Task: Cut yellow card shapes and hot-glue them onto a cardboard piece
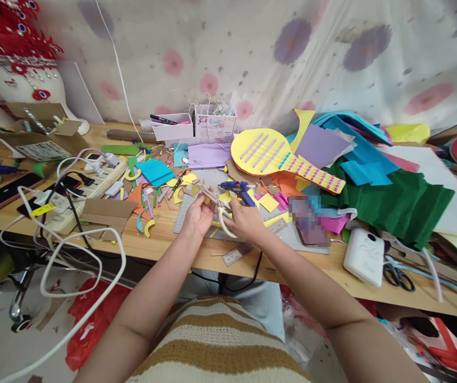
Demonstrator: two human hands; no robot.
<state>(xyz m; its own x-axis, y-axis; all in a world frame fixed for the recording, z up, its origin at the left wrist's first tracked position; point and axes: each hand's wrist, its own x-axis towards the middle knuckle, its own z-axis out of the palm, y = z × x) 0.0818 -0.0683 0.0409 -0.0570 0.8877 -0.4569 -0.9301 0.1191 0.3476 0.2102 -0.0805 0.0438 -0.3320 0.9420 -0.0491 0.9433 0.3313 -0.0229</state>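
Observation:
My right hand (246,219) grips a pair of scissors (224,219) by the pale handles, blades pointing up and left. By the blades is my left hand (200,214), its fingertips pinched together; whatever they hold is too small to make out. Just beyond both hands, a blue glue gun (239,190) lies among paper scraps. A yellow paper lute-like instrument (258,154) with purple strips and a pink-marked neck rests farther back. Beneath my hands is a grey mat (183,215), with a metal ruler (238,254) near the table edge.
Left stands a power strip (93,191) with tangled cables, beside a phone (9,192) and cardboard box (49,141). Turquoise paper (155,173) and purple sheets (209,155) lie behind the scraps. Rightward are green crepe paper (404,199), a white power bank (364,256) and black-handled scissors (399,276).

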